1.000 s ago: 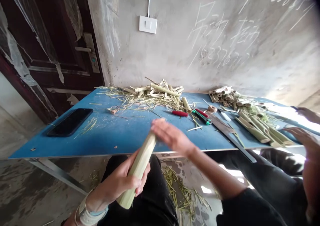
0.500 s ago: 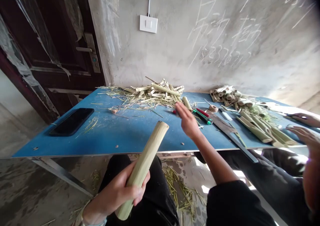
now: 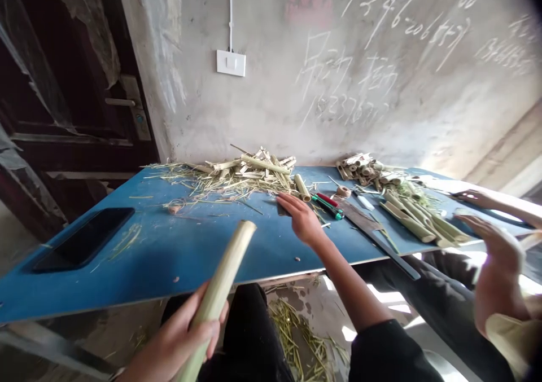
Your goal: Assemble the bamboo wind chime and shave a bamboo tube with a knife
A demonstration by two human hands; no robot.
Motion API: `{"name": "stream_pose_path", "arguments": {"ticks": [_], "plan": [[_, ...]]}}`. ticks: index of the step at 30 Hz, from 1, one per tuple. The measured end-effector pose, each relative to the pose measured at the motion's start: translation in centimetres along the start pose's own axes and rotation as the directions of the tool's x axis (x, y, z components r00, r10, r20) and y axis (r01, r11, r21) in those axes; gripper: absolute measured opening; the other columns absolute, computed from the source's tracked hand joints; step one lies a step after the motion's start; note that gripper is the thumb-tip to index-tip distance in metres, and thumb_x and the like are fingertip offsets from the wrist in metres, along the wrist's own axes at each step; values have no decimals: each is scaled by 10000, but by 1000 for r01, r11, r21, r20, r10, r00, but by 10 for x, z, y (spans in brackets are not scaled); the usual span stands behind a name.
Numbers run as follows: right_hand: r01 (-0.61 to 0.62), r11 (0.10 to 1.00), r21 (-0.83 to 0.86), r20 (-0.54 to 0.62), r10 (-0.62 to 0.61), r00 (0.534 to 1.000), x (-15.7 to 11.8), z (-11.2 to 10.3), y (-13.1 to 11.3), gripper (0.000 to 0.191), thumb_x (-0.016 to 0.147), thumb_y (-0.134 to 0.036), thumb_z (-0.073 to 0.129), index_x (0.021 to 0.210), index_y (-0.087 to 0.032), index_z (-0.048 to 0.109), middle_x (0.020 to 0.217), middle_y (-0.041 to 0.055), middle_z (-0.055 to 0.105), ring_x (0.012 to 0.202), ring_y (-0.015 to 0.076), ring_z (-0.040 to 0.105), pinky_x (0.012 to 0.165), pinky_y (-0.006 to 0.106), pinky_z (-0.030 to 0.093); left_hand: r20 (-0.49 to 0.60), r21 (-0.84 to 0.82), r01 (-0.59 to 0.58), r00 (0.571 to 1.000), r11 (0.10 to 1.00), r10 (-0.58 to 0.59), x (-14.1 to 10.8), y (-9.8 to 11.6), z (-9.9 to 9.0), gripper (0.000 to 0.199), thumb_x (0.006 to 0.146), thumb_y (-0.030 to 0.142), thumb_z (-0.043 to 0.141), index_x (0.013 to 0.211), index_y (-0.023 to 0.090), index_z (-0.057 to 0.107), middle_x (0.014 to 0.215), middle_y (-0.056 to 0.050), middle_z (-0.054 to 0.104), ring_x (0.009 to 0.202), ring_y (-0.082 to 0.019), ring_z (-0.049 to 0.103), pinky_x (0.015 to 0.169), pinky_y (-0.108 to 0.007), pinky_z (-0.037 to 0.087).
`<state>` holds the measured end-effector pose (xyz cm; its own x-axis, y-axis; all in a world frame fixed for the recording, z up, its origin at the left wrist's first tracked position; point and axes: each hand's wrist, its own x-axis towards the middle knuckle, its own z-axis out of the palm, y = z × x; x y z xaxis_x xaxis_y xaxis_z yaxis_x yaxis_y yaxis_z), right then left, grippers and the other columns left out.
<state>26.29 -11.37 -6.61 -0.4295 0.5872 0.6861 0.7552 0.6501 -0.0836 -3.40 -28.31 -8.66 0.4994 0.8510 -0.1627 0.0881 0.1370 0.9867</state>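
My left hand [image 3: 197,328] is wrapped round a pale green bamboo tube [image 3: 224,275], which slants up and right in front of the table. Its lower end runs out of the picture. My right hand [image 3: 302,221] reaches over the blue table, fingers straight and close together, with a small dark flat piece [image 3: 283,209] under them. The thumb is hidden, and I cannot make out what the piece is. Just beyond that hand stands a short bamboo piece [image 3: 302,188]. To its right lie a green-handled cutter [image 3: 328,207] and a red tool [image 3: 327,200].
A long-bladed knife [image 3: 359,218] juts over the front edge of the blue table [image 3: 190,246]. Bamboo scraps [image 3: 254,173] are heaped by the wall. A phone [image 3: 84,240] lies left. Split bamboo [image 3: 410,221] lies right, near another person's hands [image 3: 493,235].
The view has turned right and tilted up. A dark flat piece now shows beneath my right fingers, where a bit of red showed before. My left hand still holds the bamboo tube.
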Motion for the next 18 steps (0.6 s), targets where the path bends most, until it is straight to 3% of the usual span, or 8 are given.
{"name": "stream_pose_path", "arguments": {"ticks": [4, 6, 8, 10, 12, 15, 18], "plan": [[1, 1000, -12, 195, 1, 981, 35, 23, -1, 576, 768, 21, 338, 1272, -159, 551, 1354, 69, 496, 1237, 188, 462, 1047, 343, 377, -223, 304, 69, 975, 950, 0, 22, -2, -33, 727, 819, 606, 468, 1399, 227, 245, 1062, -104, 548, 767, -190, 559, 742, -285, 471], [-1, 1000, 24, 279, -6, 960, 48, 40, 4, 555, 784, 5, 346, 1268, -173, 554, 1334, 57, 516, 1199, 186, 497, 1011, 318, 406, -302, 477, 88, 951, 874, 69, 36, 5, -53, 739, 807, 583, 499, 1420, 256, 245, 1244, -118, 495, 961, -258, 565, 801, -301, 475], [-12, 998, 54, 359, -8, 933, 52, 54, 13, 548, 779, 0, 363, 1265, -169, 554, 1313, 62, 533, 1165, 194, 524, 982, 310, 424, -347, 635, 119, 927, 763, 145, 52, 19, -68, 696, 813, 522, 520, 1423, 295, 272, 1385, -89, 393, 1168, -315, 469, 840, -308, 471], [-45, 997, 61, 398, 17, 917, 46, 62, 25, 568, 766, 15, 355, 1273, -155, 545, 1313, 72, 530, 1161, 201, 525, 983, 308, 417, -328, 755, 140, 927, 640, 183, 71, 36, -78, 629, 837, 435, 497, 1419, 311, 296, 1431, -66, 341, 1246, -338, 397, 844, -320, 469], [-105, 993, 54, 413, 73, 908, 38, 64, 35, 584, 750, 32, 344, 1268, -144, 549, 1313, 82, 525, 1168, 201, 518, 996, 307, 402, -292, 816, 146, 939, 559, 182, 94, 51, -82, 588, 850, 366, 455, 1417, 300, 313, 1425, -76, 351, 1226, -340, 418, 827, -331, 470], [-208, 978, 9, 455, 181, 872, 30, 61, 44, 571, 745, 17, 369, 1257, -147, 562, 1305, 100, 530, 1168, 212, 518, 997, 330, 401, -207, 821, 83, 965, 566, 159, 128, 62, -83, 580, 833, 307, 460, 1401, 268, 352, 1395, -97, 390, 1165, -321, 469, 819, -336, 458], [-241, 966, -89, 468, 255, 846, 30, 57, 44, 546, 764, -1, 372, 1243, -168, 574, 1284, 94, 549, 1167, 217, 517, 983, 344, 409, -105, 794, -50, 970, 606, 217, 155, 62, -80, 571, 800, 235, 478, 1366, 240, 400, 1347, -104, 436, 1160, -299, 458, 929, -378, 391]]}}
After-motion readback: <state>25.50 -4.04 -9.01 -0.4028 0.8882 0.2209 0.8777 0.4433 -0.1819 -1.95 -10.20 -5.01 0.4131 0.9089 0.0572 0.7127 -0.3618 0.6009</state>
